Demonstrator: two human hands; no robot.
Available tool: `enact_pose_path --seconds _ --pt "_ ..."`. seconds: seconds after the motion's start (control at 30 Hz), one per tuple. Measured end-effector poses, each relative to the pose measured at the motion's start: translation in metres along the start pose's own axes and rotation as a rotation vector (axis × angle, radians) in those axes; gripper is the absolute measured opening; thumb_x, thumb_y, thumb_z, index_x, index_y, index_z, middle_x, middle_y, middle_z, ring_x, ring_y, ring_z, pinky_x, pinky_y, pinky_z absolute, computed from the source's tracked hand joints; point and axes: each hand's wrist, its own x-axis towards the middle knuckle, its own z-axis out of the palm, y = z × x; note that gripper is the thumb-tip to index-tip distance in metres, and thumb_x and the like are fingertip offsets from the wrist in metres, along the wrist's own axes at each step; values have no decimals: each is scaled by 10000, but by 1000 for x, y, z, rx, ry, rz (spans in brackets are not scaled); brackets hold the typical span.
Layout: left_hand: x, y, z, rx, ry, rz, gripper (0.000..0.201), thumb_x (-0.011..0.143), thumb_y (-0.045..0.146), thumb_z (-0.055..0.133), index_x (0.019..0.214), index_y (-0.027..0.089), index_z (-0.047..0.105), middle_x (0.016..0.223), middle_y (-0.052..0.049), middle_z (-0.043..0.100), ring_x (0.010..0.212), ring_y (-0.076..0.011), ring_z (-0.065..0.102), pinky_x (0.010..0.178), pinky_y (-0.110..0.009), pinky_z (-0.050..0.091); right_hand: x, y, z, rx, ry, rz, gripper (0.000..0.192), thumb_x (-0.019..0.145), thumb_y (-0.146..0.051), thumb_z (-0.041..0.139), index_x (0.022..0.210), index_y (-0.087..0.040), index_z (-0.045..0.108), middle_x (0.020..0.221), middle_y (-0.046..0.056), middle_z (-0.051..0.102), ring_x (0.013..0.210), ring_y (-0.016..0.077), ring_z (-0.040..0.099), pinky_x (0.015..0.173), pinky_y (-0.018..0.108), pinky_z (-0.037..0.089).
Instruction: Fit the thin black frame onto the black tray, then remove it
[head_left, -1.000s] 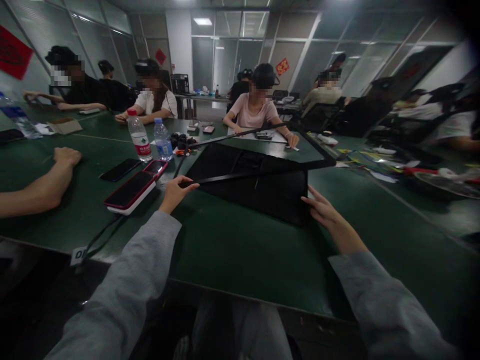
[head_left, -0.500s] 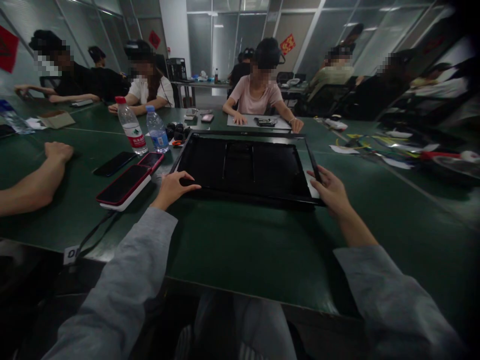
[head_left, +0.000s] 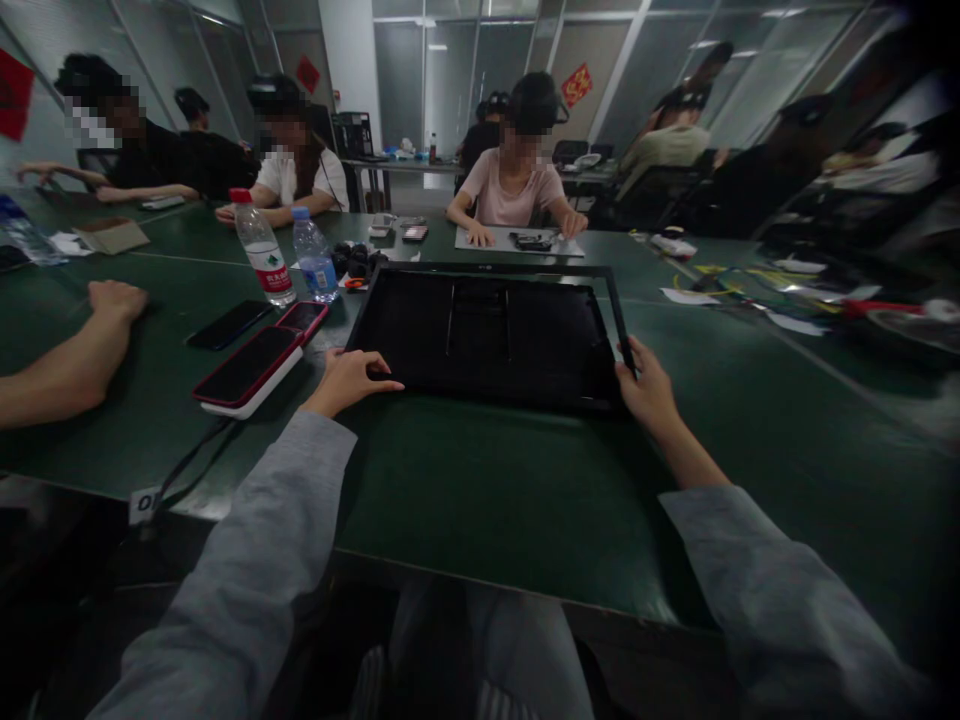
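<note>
A wide black panel (head_left: 487, 335) lies flat on the green table (head_left: 480, 500) in front of me, with a thin black frame (head_left: 495, 268) lying around its edge. My left hand (head_left: 349, 378) rests at the panel's near left corner, fingers spread and pressing on the frame. At the near right corner my right hand (head_left: 646, 390) grips the frame's right bar between thumb and fingers. Both my sleeves are grey.
Left of the panel lie three phones, one on a white power bank (head_left: 247, 372), and two water bottles (head_left: 259, 248) stand behind them. Another person's forearm (head_left: 67, 365) rests at far left. A person opposite (head_left: 517, 180) works over a mat; papers and tools clutter the right side.
The frame was tilted up above the panel a second ago; it has come down flat onto it. My hands stayed at the near corners, the right one closing on the frame's bar.
</note>
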Motion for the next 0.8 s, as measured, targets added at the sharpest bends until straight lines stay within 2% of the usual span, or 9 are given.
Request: enact_pose_path --seconds 0.13,0.27,0.6,0.7,0.8 --pt "-1 0 0 -1 -5 -7 431 811 679 807 939 270 770 1038 -40 813 1066 -305 703 1169 -601 265 -1 -2 0 -5 2 26 637 950 -310 527 1563 -140 496 1570 179 579 1465 292 555 1283 510 381" --pt "-1 -1 -1 -14 -26 -2 449 815 703 789 942 273 764 1026 -38 813 1051 -302 705 1163 -606 258 -2 -4 0 3 -19 55 650 948 -317 526 1567 -123 494 1561 183 589 1450 293 571 1281 491 385" --pt "0 0 -2 -23 -22 -4 431 899 697 689 892 276 781 1042 -33 808 1097 -314 694 1165 -584 269 -4 -7 0 47 -29 101 623 920 -302 554 1534 -191 534 1534 153 620 1427 308 593 1279 504 392" --pt "0 3 -2 -1 22 15 439 965 652 620 852 259 780 1098 -62 796 1146 -324 660 1145 -575 316 -4 -6 1 42 -31 97 629 915 -320 559 1530 -184 543 1536 162 617 1416 327 603 1268 529 405" --pt "1 2 0 32 174 -16 339 1004 543 608 978 264 799 1298 -97 744 1313 -349 572 1135 -565 357 -4 -3 2 37 -23 89 644 903 -356 573 1523 -182 557 1534 162 618 1416 334 602 1267 540 407"
